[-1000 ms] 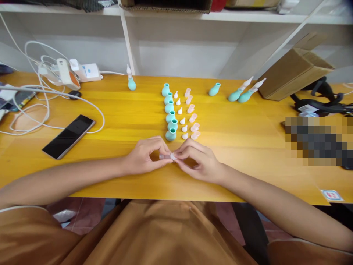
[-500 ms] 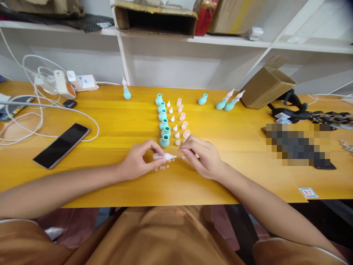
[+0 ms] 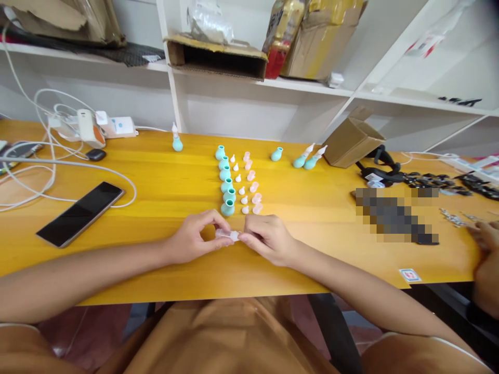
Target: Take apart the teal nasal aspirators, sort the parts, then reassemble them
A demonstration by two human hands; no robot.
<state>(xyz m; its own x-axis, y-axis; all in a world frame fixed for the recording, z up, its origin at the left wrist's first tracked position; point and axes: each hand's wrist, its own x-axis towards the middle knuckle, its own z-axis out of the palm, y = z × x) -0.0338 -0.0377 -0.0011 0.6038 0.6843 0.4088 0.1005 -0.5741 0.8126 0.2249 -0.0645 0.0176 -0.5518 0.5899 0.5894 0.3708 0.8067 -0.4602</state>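
With both my left hand [image 3: 195, 240] and right hand [image 3: 265, 239] fingers pinched on the tiny clear tip [image 3: 226, 235], I could fumble it into the bulbs [image 3: 227, 208] close behind.

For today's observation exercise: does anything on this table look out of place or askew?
Mostly tidy: the teal bulbs stand in a neat column. But two assembled aspirators lie tipped over near the cardboard box, and white cables sprawl loosely by the phone.

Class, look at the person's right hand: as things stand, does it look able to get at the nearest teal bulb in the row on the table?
Probably yes. The nearest teal bulb stands just beyond the right hand with bare table between them, but both hands pinch a small clear piece, so it would have to let go first.
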